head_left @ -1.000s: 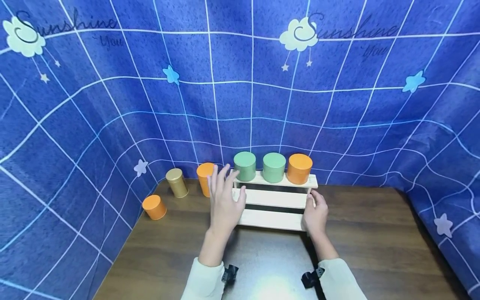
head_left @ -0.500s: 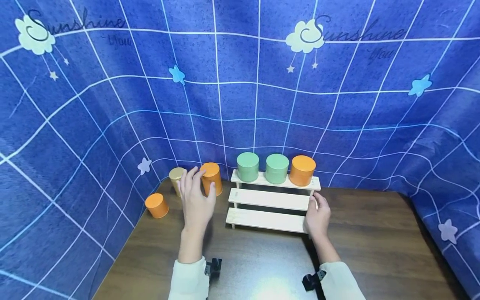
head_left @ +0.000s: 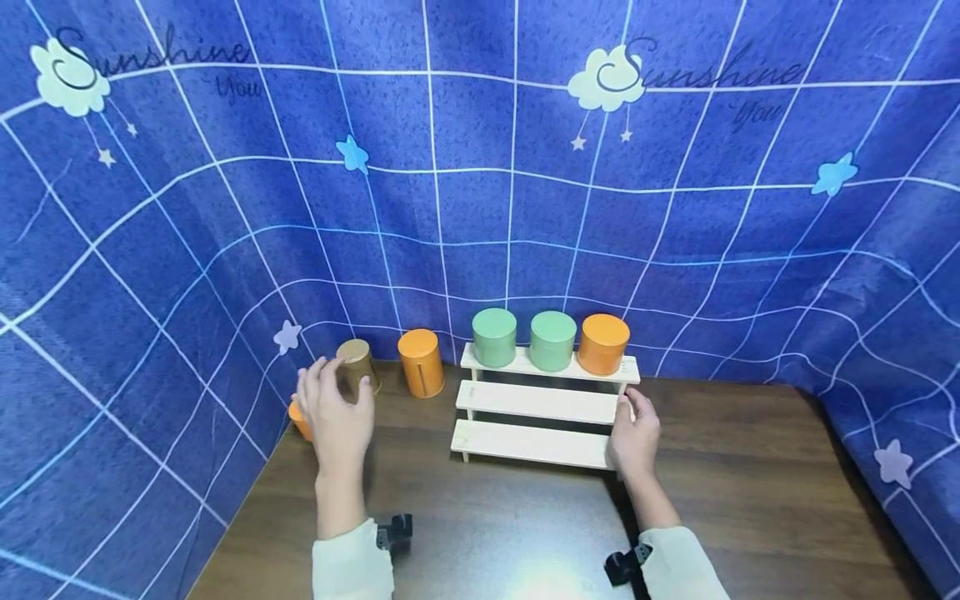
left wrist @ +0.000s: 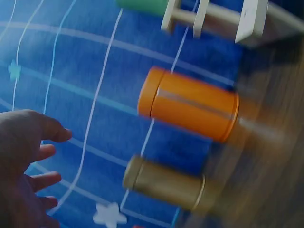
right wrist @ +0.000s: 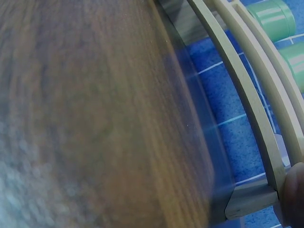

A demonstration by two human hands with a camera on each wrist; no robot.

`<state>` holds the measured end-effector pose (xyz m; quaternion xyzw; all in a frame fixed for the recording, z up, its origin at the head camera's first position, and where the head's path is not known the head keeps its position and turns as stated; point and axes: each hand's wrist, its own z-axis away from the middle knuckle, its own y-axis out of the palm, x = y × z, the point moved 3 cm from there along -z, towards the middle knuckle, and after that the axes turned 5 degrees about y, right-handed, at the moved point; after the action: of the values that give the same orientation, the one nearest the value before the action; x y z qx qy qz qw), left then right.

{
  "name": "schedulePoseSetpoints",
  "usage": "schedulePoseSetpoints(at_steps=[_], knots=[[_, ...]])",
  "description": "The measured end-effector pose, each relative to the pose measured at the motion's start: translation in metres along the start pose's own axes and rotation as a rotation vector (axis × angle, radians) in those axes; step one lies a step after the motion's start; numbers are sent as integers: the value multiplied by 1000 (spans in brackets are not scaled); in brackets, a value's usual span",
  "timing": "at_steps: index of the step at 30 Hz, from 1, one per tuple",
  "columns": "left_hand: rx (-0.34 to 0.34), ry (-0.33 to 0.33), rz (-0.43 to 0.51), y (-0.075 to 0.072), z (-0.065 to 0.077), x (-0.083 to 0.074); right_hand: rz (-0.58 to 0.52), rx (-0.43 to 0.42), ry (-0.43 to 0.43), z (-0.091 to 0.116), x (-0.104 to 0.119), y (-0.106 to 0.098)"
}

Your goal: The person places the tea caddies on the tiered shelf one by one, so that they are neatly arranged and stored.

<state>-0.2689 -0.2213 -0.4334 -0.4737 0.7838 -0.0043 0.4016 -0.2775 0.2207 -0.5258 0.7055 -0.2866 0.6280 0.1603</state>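
Observation:
My left hand [head_left: 337,421] is raised at the left, fingers spread and bent, holding nothing. It overlaps a small orange canister [head_left: 298,421], mostly hidden behind it, and stands just in front of a gold canister [head_left: 357,358]. To the right of these is a taller orange canister [head_left: 422,364] with a dark vertical stripe; the left wrist view shows this orange canister [left wrist: 190,105] beside the gold canister [left wrist: 166,183]. My right hand [head_left: 634,433] grips the right end of a pale wooden three-tier shelf [head_left: 532,443]; the thumb [right wrist: 294,190] is at its edge.
Two green canisters [head_left: 494,339] and an orange canister [head_left: 603,345] stand in a row on the shelf's top tier. A blue curtain [head_left: 465,208] with white lines hangs behind the brown wooden table [head_left: 510,517]. Black wrist cameras [head_left: 396,533] are strapped at both cuffs.
My left hand has moved left from the shelf's left end, past the taller orange canister, to the gold and small orange canisters. My right hand stays at the shelf's right end.

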Motion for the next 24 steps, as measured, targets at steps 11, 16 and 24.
schedulePoseSetpoints(at_steps=[11, 16, 24], knots=[[50, -235, -60, -22, 4, 54, 1, -6, 1, 0, -5, 2], [154, -350, -72, -22, 12, 73, 6, -1, 20, 1, -6, 2], [267, -404, -121, -17, 21, 91, 24, -10, -12, 1, -5, 0]])
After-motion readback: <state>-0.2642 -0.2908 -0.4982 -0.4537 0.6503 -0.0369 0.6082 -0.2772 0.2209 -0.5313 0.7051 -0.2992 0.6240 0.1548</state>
